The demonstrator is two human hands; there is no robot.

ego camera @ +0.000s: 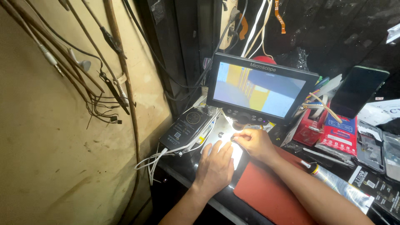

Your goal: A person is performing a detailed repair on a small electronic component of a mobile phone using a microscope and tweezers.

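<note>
My left hand (216,164) lies flat, fingers together, on the brightly lit white stage under a digital microscope (241,121). My right hand (255,141) sits just right of it, fingertips pinched on a small dark tool at the lit spot; what lies beneath is washed out by glare. The microscope's screen (260,89) above the hands shows blurred yellow and blue shapes.
A red work mat (271,193) lies under my right forearm. A black device (185,127) with white cables (166,153) sits left of the stage. At right are a propped dark phone (358,91), red packets (338,135), phone parts and a tube. Wires hang on the left wall.
</note>
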